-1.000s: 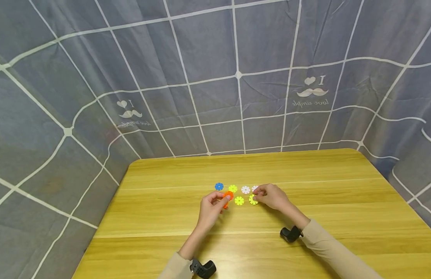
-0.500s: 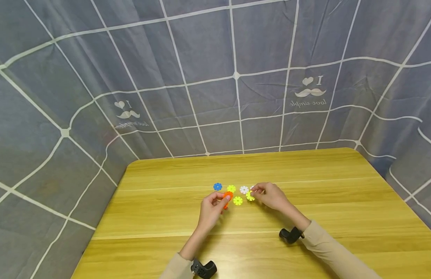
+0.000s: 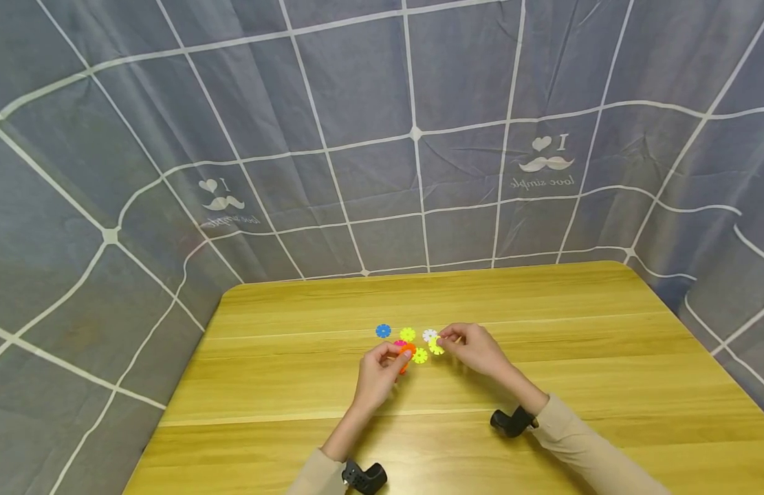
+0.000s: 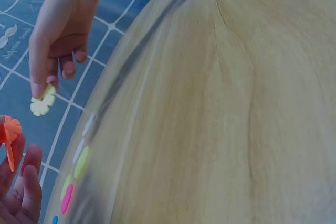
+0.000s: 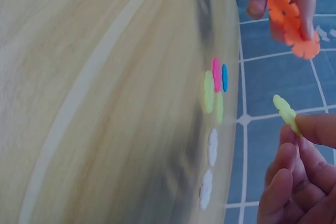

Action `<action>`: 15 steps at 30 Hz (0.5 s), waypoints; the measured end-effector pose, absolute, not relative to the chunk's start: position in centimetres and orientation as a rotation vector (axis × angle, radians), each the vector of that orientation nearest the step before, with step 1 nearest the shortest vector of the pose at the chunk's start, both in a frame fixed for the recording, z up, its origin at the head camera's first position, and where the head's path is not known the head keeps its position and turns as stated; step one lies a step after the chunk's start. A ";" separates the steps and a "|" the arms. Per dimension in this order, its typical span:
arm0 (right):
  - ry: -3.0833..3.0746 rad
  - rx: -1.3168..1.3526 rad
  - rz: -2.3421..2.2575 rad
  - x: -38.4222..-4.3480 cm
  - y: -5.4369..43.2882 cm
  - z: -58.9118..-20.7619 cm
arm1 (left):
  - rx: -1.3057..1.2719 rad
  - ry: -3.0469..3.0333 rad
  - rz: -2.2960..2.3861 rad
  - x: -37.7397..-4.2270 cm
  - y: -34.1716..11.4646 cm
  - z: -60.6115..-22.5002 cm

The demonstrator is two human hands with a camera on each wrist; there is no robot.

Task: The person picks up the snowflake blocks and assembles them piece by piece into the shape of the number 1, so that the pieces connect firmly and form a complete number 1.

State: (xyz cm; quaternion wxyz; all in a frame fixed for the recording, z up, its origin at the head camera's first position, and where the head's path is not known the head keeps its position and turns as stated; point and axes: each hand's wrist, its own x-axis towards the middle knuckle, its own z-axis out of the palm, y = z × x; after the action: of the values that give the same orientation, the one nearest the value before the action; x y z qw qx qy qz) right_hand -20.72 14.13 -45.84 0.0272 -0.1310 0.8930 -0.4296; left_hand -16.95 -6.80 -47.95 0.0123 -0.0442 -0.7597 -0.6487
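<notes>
In the head view my left hand (image 3: 377, 377) pinches a joined piece of orange notched plastic discs (image 3: 408, 349) between thumb and fingers. The right wrist view shows that orange piece (image 5: 294, 24) most clearly, with discs set at an angle to each other. To its right, my right hand (image 3: 478, 350) pinches one yellow notched disc (image 3: 437, 346) by its edge. That yellow disc (image 4: 42, 102) is held above the table and stays apart from the orange piece. Fingers partly cover both held pieces.
Loose discs lie flat on the wooden table (image 3: 282, 385): blue (image 3: 384, 331), pink (image 3: 400, 343), two yellow (image 3: 408, 334), and two white, one white disc (image 5: 206, 189) hidden behind my right hand in the head view. A grey checked curtain (image 3: 369, 179) hangs behind.
My right hand has lifted the yellow disc and moved it left, closer to the orange piece. My left hand stays nearly in place; the pink disc now shows beside it.
</notes>
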 end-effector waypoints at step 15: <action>2.726 -0.431 -1.410 -19.8 12.9 -45.0 | -0.172 -2.391 -1.967 -16.7 -6.7 -48.3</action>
State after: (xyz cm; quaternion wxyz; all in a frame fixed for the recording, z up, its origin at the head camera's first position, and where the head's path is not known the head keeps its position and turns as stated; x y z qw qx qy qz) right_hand -19.85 12.92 -45.05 0.0214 -0.1389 0.8794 -0.4548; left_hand -16.68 -6.68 -48.30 0.0204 -0.0555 -0.7708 -0.6343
